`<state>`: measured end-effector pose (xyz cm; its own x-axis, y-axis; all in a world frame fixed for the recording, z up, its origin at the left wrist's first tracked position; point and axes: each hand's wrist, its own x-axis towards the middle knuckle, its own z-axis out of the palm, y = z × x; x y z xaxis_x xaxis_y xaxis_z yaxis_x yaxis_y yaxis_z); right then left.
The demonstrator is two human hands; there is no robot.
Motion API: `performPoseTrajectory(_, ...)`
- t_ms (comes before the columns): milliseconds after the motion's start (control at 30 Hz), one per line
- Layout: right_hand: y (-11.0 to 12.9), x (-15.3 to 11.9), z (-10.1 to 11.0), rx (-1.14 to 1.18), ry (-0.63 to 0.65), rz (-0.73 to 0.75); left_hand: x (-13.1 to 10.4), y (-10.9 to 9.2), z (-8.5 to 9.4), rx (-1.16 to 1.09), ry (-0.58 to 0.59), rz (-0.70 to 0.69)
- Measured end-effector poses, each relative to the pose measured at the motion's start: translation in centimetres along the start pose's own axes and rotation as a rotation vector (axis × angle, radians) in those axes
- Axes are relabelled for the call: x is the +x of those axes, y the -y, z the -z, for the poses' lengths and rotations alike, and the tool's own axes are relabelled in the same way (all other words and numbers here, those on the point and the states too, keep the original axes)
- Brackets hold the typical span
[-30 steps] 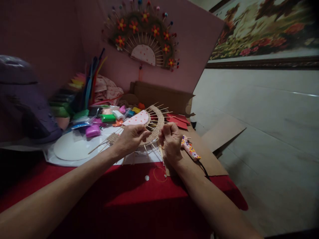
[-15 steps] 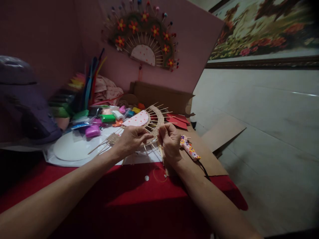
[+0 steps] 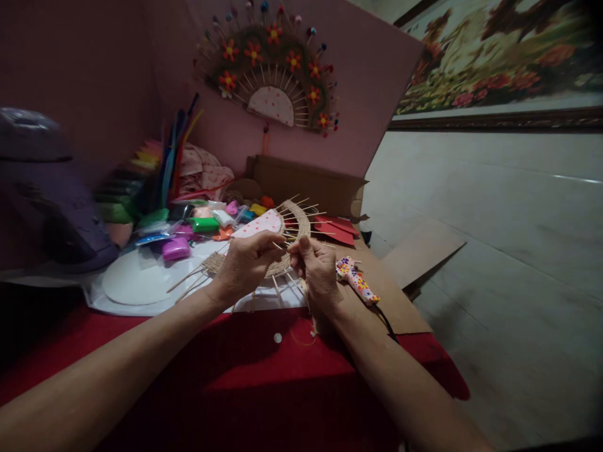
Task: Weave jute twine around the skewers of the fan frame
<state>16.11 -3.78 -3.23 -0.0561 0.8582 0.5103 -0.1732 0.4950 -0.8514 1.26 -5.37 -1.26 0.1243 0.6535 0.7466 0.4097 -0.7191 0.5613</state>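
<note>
The twine fan (image 3: 302, 220) lay toward 12 o'clock, long axis 8-to-2, upper band nearer the right hand (image 3: 318, 271) than the left hand (image 3: 247, 260). Both pinched; on what, I couldn't tell.

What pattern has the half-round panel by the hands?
Red dots on a pale pink panel, best in head view.

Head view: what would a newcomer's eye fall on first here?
Probably the fan with orange flowers, high at the back against the pink panel. Then the left hand and right hand, close together at the centre in front of a twine-wound fan with a dotted half-disc. The red cloth across the foreground stands out too.
</note>
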Motion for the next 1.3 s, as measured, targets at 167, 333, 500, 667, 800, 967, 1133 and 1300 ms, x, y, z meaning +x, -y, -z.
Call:
performPoseTrajectory(167,0.4,0.0,-0.1,0.075,0.033,-0.087,-0.2,0.3,0.0,0.156,-0.019,-0.152)
performPoseTrajectory(333,1.1,0.0,-0.2,0.247,0.172,-0.278,-0.3,0.6,0.2,0.298,-0.014,-0.315)
performPoseTrajectory(500,1.5,0.0,0.0,0.334,0.239,-0.322,-0.2,0.8,0.4,0.339,-0.061,-0.372)
performPoseTrajectory(667,1.3,0.0,0.2,0.37,0.299,-0.348,0.1,0.7,0.5,0.327,-0.106,-0.269)
performPoseTrajectory(800,1.2,0.0,0.4,0.353,0.287,-0.353,0.4,0.7,0.8,0.196,-0.194,-0.064)
performPoseTrajectory(967,1.3,0.2,0.5,0.347,0.24,-0.339,0.5,0.5,0.9,0.134,-0.224,-0.047)
performPoseTrajectory(1133,1.4,0.4,0.7,0.322,0.164,-0.341,0.1,0.3,0.3,0.195,-0.113,-0.205)
performPoseTrajectory(1300,1.4,0.4,0.8,0.367,0.148,-0.362,0.0,0.9,0.3,0.26,-0.125,-0.289)
